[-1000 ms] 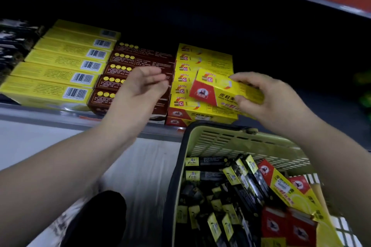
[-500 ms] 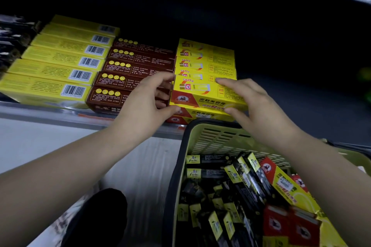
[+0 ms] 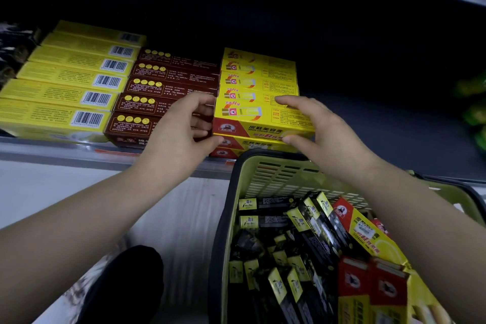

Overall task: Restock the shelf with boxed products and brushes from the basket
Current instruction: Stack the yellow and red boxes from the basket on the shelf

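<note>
box (image 3: 263, 119) btwn l hand (image 3: 178, 137), r hand (image 3: 324, 137)

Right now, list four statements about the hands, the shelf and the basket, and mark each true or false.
1. The left hand and the right hand both hold the front yellow box on the shelf. True.
2. The brown boxes lie right of that box. False: they lie left of it.
3. The basket holds only red boxes. False: mostly black-and-yellow boxes, with some red-and-yellow boxes.
4. Barcodes show on the long yellow boxes at far left. True.
</note>
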{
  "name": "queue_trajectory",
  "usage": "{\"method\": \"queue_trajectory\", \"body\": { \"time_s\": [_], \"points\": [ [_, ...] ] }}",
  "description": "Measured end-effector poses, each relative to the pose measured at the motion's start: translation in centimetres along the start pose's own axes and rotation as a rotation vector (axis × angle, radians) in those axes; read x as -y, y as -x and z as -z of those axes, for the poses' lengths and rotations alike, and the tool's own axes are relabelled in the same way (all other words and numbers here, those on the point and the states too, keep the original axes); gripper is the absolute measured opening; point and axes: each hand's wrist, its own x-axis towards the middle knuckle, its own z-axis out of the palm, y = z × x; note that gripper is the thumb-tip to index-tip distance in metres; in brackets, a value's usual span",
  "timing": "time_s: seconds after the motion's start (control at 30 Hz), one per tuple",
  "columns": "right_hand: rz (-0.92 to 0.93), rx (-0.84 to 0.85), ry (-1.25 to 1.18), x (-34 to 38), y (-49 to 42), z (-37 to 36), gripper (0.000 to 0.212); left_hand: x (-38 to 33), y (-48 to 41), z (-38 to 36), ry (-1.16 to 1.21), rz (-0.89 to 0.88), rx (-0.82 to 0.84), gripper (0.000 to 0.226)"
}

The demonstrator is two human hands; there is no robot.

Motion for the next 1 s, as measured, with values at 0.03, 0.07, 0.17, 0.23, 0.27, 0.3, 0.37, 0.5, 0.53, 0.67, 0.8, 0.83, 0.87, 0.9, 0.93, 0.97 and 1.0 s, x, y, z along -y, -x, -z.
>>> {"method": "queue_trajectory", "body": {
  "time_s": [0.03, 0.07, 0.17, 0.23, 0.27, 0.3, 0.37, 0.5, 0.53, 0.67, 0.8, 0.83, 0.87, 0.9, 0.93, 0.97, 1.0],
  "points": [
    [-0.008, -0.005, -0.002, 0.0, 0.0, 0.0, 0.061, 0.0, 0.1, 0.0, -0.014, 0.005, -0.011, 0.061],
    [-0.014, -0.010, 0.000, 0.0, 0.0, 0.0, 0.063, -0.1, 0.2, 0.0, -0.035, 0.009, -0.033, 0.063],
    [-0.040, -0.014, 0.006, -0.1, 0.1, 0.6, 0.070, -0.8, 0.7, 0.2, -0.081, -0.027, -0.137, 0.066],
    [-0.068, 0.004, 0.007, -0.3, 0.7, 1.3, 0.074, -1.7, 1.3, 0.3, -0.089, -0.083, -0.148, 0.057],
    [-0.082, 0.012, 0.012, -0.4, 1.1, 1.7, 0.075, -2.3, 1.6, 0.2, -0.087, -0.098, -0.135, 0.051],
    [-0.095, 0.017, 0.024, -0.5, 1.7, 2.0, 0.077, -2.9, 1.9, 0.0, -0.078, -0.103, -0.113, 0.046],
    [-0.116, 0.001, 0.052, -0.5, 3.1, 2.4, 0.079, -4.0, 2.4, -0.8, -0.046, -0.107, -0.041, 0.038],
    [-0.168, -0.069, 0.059, -1.3, 6.8, 2.6, 0.069, -5.1, 3.8, -3.7, -0.019, -0.130, 0.195, 0.025],
    [-0.176, -0.058, 0.084, -1.7, 7.9, 2.6, 0.066, -5.1, 4.2, -4.6, -0.030, -0.125, 0.263, 0.024],
    [-0.279, 0.002, 0.200, -5.2, 11.9, 2.3, 0.043, -4.8, 5.5, -7.8, -0.075, -0.053, 0.507, 0.020],
    [-0.637, 0.211, 0.298, -10.5, 15.4, 1.5, 0.035, -4.6, 6.4, -10.5, -0.074, 0.004, 0.655, 0.016],
    [-0.723, 0.290, 0.281, -11.6, 16.0, 1.1, 0.039, -4.5, 6.6, -11.0, -0.066, 0.015, 0.679, 0.015],
    [-0.789, 0.332, 0.240, -12.5, 16.4, 0.7, 0.045, -4.4, 6.8, -11.5, -0.062, 0.026, 0.701, 0.014],
    [-0.826, 0.338, 0.199, -13.3, 16.7, 0.4, 0.052, -4.3, 6.9, -11.9, -0.062, 0.038, 0.722, 0.013],
    [-0.838, 0.320, 0.165, -14.0, 16.7, 0.1, 0.057, -4.1, 7.1, -12.2, -0.064, 0.053, 0.743, 0.012],
    [-0.841, 0.303, 0.125, -14.6, 16.7, 0.0, 0.061, -3.9, 7.2, -12.5, -0.065, 0.071, 0.763, 0.013],
    [-0.846, 0.298, 0.074, -15.1, 16.6, -0.1, 0.064, -3.7, 7.2, -12.7, -0.066, 0.091, 0.780, 0.013]
  ]
}}
